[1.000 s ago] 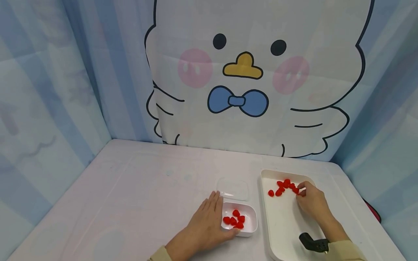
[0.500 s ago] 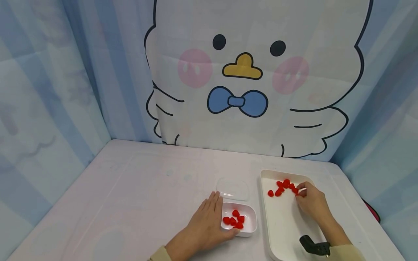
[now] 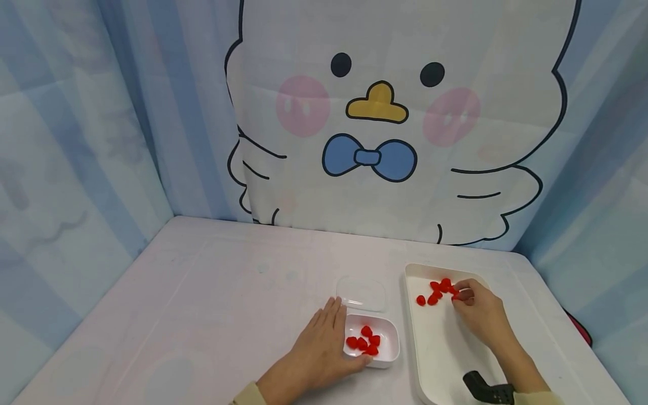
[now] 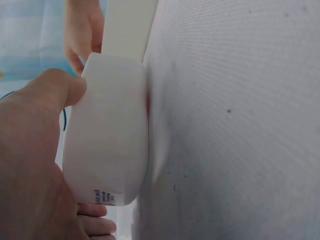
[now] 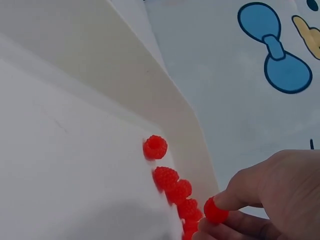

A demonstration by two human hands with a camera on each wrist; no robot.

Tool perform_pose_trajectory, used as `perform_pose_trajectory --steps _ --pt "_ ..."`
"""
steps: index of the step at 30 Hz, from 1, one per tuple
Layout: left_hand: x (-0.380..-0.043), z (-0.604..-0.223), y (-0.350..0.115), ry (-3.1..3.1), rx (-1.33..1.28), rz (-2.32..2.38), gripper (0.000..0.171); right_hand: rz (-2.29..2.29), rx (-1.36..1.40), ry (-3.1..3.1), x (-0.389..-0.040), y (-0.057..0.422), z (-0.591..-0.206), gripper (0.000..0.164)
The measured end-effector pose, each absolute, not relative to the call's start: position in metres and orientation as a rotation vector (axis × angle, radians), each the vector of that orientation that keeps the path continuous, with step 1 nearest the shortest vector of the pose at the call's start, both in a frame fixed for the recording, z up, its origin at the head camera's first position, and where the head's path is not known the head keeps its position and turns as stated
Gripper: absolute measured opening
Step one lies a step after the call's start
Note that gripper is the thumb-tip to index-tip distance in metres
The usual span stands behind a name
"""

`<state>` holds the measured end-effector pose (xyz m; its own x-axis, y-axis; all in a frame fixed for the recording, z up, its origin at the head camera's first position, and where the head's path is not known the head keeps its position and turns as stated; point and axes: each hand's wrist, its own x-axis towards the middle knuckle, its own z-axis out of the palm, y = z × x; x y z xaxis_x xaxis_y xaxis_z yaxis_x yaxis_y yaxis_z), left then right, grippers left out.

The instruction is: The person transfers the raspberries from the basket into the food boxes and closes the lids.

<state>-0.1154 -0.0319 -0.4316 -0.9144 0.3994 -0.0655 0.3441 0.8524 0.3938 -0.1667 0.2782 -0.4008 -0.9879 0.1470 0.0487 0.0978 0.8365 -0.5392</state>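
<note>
Straight fingers of my left hand (image 3: 319, 343) lie along the left side of a small white plastic container (image 3: 388, 354), with the thumb at its near rim. Several red raspberries (image 3: 367, 331) sit inside it. In the left wrist view, the thumb (image 4: 72, 90) rests on the rim of the container (image 4: 110, 135). At the far end of a long white tray (image 3: 437, 354), my right hand (image 3: 481, 312) pinches a raspberry (image 5: 215, 211) between thumb and fingers. More raspberries (image 5: 165, 178) lie beside it along the tray's wall, some partly hidden by the fingers.
A clear plastic lid (image 3: 360, 292) lies on the table (image 3: 202, 298) just behind the white container. A patterned curtain (image 3: 385, 202) closes off the back. The right wrist carries a black device (image 3: 486, 388) over the tray.
My right hand has shifted slightly left within the tray, its fingertips now among the raspberries farther in. The left hand and the white container have stayed in place.
</note>
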Motion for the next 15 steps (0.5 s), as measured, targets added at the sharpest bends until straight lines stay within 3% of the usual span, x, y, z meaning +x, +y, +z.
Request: perform_pose_trajectory --steps 15 --pt "-0.115 -0.431 -0.032 2.877 0.577 0.560 0.104 0.919 -0.116 -2.828 -0.153 0.253 -0.389 0.035"
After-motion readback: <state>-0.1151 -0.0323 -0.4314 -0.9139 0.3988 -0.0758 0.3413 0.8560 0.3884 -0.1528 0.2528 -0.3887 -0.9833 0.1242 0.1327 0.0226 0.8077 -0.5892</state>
